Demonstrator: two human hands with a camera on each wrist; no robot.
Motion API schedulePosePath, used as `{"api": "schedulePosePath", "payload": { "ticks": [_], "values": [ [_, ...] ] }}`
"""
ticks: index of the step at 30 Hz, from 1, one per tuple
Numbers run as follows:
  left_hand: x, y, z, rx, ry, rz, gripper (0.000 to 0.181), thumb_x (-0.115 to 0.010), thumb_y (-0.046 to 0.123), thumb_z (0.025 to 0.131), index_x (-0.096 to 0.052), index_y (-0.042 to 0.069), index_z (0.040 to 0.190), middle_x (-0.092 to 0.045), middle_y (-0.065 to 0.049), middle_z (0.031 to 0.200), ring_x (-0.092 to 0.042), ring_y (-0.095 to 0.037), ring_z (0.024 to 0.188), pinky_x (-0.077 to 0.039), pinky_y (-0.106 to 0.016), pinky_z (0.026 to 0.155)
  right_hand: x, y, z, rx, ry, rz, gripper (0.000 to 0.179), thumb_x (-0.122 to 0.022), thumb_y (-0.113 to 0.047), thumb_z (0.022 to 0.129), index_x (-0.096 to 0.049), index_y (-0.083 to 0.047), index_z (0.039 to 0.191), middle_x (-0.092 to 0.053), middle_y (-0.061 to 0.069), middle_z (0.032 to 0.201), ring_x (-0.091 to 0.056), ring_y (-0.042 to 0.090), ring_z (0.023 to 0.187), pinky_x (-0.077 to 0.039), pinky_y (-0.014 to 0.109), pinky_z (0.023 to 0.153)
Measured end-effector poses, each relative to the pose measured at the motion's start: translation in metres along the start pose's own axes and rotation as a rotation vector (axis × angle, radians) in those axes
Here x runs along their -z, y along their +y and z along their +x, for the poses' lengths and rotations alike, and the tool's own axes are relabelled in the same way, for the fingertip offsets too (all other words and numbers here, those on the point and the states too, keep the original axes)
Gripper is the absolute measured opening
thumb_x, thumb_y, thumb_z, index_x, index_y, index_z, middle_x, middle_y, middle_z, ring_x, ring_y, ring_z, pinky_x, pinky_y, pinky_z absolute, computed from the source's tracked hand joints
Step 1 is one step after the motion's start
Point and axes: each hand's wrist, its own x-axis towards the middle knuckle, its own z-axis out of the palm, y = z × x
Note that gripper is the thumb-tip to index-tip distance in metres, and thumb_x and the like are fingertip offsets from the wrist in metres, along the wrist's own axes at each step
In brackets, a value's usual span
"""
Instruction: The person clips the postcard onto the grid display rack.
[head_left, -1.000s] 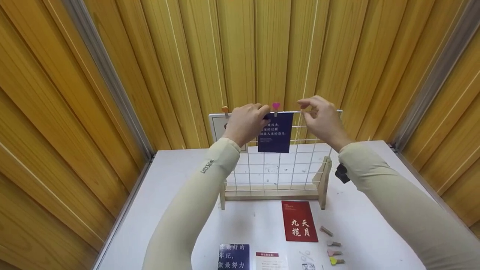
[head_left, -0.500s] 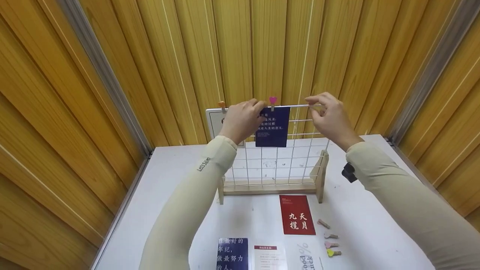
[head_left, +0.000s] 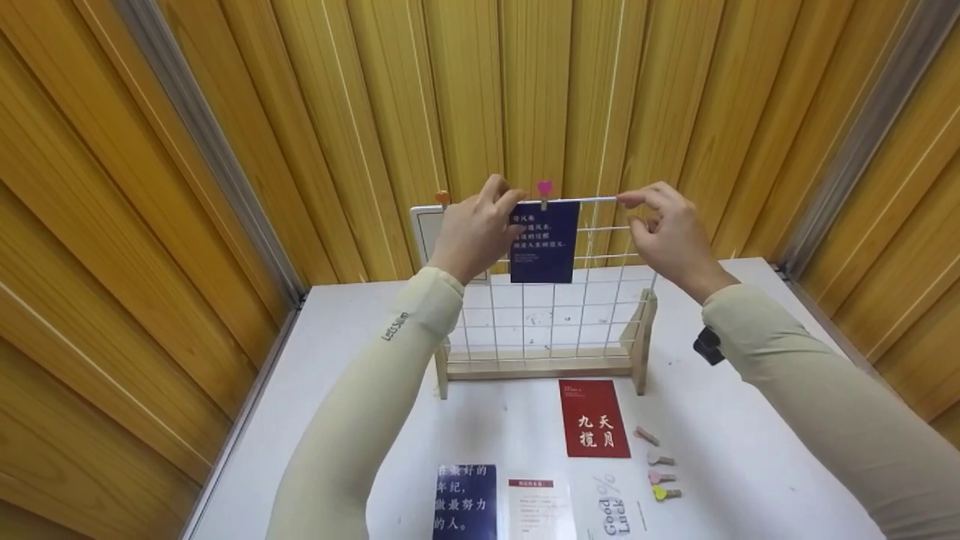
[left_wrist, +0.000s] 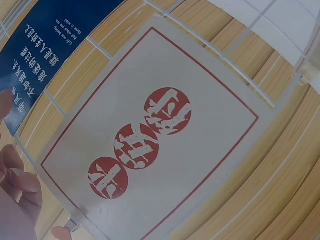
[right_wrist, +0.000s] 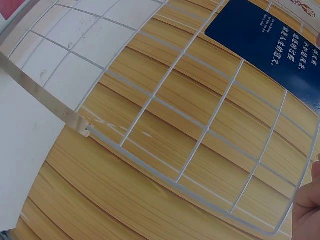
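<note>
White card (left_wrist: 136, 145) and blue card (head_left: 547, 255) are clipped up on the grid (right_wrist: 206, 129). Four cards (head_left: 540, 511) and four clips (head_left: 660, 477) on the table (head_left: 701, 420), presumably remaining. Left hand (head_left: 480, 234) at blue card's edge, grip unclear; right hand (head_left: 673, 234) at top rail (head_left: 598, 199), thumb and index slightly apart.

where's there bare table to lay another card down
The table is bare between the rack's base, red card and lower blue card, and right of the clips. It's crowded at the near middle, where that blue card, red-headed card and Good Luck card line up.
</note>
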Motion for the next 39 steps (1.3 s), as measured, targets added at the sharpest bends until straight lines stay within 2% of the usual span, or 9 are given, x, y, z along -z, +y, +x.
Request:
{"api": "schedulePosePath", "payload": {
  "ticks": [9,16,24,33,39],
  "values": [
    [-0.001,-0.004,-0.021,0.005,0.066,-0.018,0.034,-0.072,0.025,0.092,-0.064,0.01,0.122,-0.057,-0.006,0.108,-0.057,-0.016,0.062,-0.051,-0.026,0.052,0.003,0.004,-0.016,-0.01,-0.03,0.005,0.025,-0.056,0.006,0.093,-0.069,0.0,0.113,-0.063,0.01,0.106,-0.036,0.008,0.053,-0.033,0.017,0.049],
    [-0.006,-0.005,-0.043,0.03,0.059,-0.035,0.03,-0.07,0.027,0.094,-0.065,0.011,0.119,-0.056,-0.005,0.106,-0.06,-0.016,0.066,-0.054,-0.028,0.056,0.008,0.011,-0.032,-0.037,-0.043,-0.008,0.02,-0.058,-0.004,0.098,-0.07,0.0,0.113,-0.065,0.007,0.099,-0.043,0.012,0.061,-0.036,0.017,0.055],
    [-0.011,-0.007,-0.07,0.088,0.083,-0.066,0.033,-0.07,0.03,0.094,-0.066,0.01,0.12,-0.058,-0.006,0.11,-0.061,-0.016,0.065,-0.053,-0.031,0.054,0.014,0.019,-0.051,-0.066,-0.078,-0.026,0.02,-0.059,-0.005,0.098,-0.07,-0.001,0.113,-0.066,0.008,0.101,-0.045,0.015,0.068,-0.037,0.017,0.06],
    [-0.025,0.0,-0.098,0.13,0.09,-0.106,0.035,-0.072,0.03,0.092,-0.067,0.009,0.119,-0.06,-0.007,0.109,-0.05,-0.014,0.054,-0.046,-0.03,0.047,0.012,0.033,-0.085,-0.139,-0.097,-0.025,0.02,-0.06,-0.009,0.099,-0.07,-0.001,0.114,-0.066,0.01,0.101,-0.05,0.015,0.079,-0.039,0.012,0.066],
    [-0.037,0.006,-0.113,0.185,0.084,-0.13,0.035,-0.073,0.032,0.091,-0.067,0.011,0.118,-0.062,-0.008,0.112,-0.058,-0.017,0.062,-0.049,-0.031,0.049,0.006,0.042,-0.112,-0.176,-0.137,-0.022,0.021,-0.061,-0.013,0.1,-0.07,-0.001,0.114,-0.067,0.009,0.103,-0.055,0.015,0.093,-0.04,0.009,0.074]
  ]
}}
